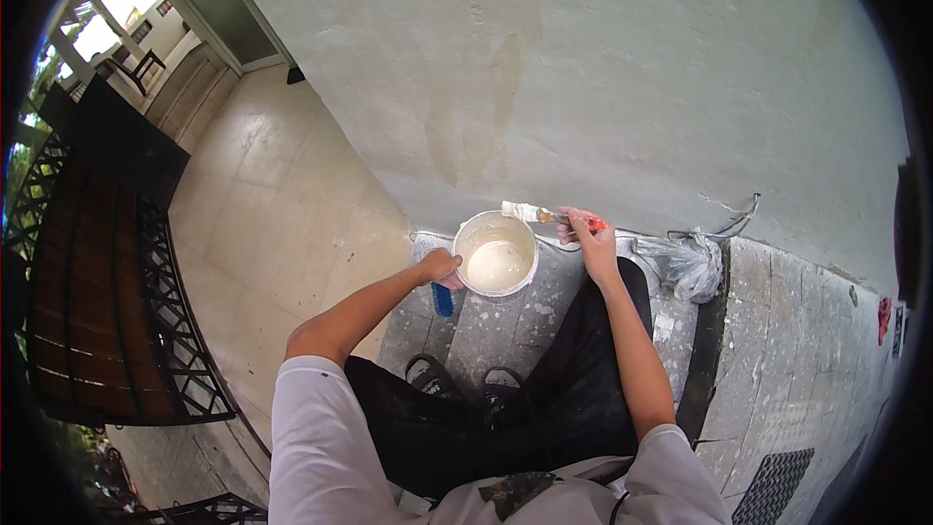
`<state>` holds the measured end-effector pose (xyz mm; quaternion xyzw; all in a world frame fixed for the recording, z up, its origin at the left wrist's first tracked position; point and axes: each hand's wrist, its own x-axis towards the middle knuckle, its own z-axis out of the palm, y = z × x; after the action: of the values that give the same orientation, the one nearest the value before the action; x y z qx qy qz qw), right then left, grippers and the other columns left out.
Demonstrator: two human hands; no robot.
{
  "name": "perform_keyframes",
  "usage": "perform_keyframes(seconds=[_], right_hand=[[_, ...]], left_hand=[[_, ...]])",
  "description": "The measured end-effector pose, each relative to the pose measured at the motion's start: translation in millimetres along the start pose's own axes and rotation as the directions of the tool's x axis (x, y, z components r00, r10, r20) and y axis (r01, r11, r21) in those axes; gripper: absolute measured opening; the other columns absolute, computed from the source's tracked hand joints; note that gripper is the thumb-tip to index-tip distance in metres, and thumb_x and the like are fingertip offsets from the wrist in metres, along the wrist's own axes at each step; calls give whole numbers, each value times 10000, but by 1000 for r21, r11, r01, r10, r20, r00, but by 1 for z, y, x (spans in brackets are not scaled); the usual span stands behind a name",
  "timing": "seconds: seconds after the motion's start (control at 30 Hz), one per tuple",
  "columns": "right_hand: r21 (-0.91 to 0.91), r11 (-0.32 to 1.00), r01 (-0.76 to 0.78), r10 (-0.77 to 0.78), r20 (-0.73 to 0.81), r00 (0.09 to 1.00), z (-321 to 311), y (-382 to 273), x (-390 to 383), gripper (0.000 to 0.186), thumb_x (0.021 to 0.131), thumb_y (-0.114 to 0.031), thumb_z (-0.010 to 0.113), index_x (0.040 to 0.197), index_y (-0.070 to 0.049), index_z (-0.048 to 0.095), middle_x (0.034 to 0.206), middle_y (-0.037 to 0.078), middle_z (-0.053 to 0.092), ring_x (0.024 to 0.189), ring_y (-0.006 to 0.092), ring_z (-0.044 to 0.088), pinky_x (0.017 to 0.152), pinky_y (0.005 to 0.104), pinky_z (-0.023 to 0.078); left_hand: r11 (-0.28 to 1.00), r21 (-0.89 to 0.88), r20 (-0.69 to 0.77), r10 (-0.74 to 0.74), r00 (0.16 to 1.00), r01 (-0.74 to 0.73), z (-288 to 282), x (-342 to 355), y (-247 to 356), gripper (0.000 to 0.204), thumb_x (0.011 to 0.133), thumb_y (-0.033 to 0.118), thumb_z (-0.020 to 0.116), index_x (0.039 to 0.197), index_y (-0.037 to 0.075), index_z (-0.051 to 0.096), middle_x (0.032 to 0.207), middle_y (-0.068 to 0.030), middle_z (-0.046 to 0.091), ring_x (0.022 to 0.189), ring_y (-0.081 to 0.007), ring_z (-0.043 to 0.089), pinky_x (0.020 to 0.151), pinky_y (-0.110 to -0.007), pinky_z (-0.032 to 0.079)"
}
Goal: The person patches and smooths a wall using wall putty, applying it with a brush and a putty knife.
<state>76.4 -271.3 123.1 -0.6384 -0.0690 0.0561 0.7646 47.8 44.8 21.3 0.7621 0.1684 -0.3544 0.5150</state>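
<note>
Left hand (pixel 442 266): grip closed on left rim of round white bucket (pixel 491 230); cream-coloured liquid (pixel 498 265) inside. Right hand (pixel 581 227): grip pinched round red-handled, white-smeared brush (pixel 544 216) at far rim; contact unclear from above. One-sided hold could tip bucket; loaded brush could drip outside.

L hand (pixel 442 267) curled in grip, L elbow (pixel 316 338) bent out, R hand (pixel 582 226) pinching, R forearm (pixel 630 335) fwd

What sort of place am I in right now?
Probably outdoors by a building's entrance, perhaps a home's: there's a dark metal gate on the left, a door with a frosted-looking pane beyond the tiled floor, and outdoor paving on the right.
</note>
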Motion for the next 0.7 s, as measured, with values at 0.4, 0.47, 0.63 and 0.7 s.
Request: perform_keyframes(seconds=[0.4, 0.47, 0.63, 0.7], right_hand=[[-733, 246, 634, -635, 373, 677, 34, -15, 6, 339, 828, -206, 625, 1141, -77, 596, 933, 115, 629, 809, 267, 617, 691, 341, 511], [-759, 213, 616, -590, 402, 700, 35, -3, 13, 356, 835, -228, 613, 1159, -83, 576, 946, 109, 623, 832, 261, 615, 694, 350, 511], [-779, 116, 617, -404, 530, 745, 45, 32, 23, 356, 862, -274, 568, 1172, -100, 555, 981, 101, 615, 888, 257, 609, 710, 361, 510], [-766, 120, 632, -308, 576, 757, 43, 34, 26, 333, 873, -281, 547, 1152, -99, 566, 995, 94, 612, 912, 251, 604, 720, 354, 510]], left_hand=[[956, 292, 141, -66, 988, 22, 15, 11, 19, 489, 922, 344, 390, 1094, -94, 523, 995, -203, 638, 804, -286, 665, 644, -387, 570], [839, 540, 133, -169, 977, 72, 16, -2, 35, 572, 925, 446, 348, 1179, -42, 504, 1104, -210, 604, 937, -320, 633, 767, -430, 531], [461, 868, 185, 41, 982, -183, 8, 2, 23, 618, 916, 512, 329, 1257, 17, 475, 1200, -245, 539, 1114, -367, 526, 959, -431, 394], [442, 885, 144, 39, 989, -146, 12, -11, 32, 614, 913, 517, 337, 1268, 35, 474, 1218, -253, 523, 1154, -376, 492, 1001, -423, 351]])
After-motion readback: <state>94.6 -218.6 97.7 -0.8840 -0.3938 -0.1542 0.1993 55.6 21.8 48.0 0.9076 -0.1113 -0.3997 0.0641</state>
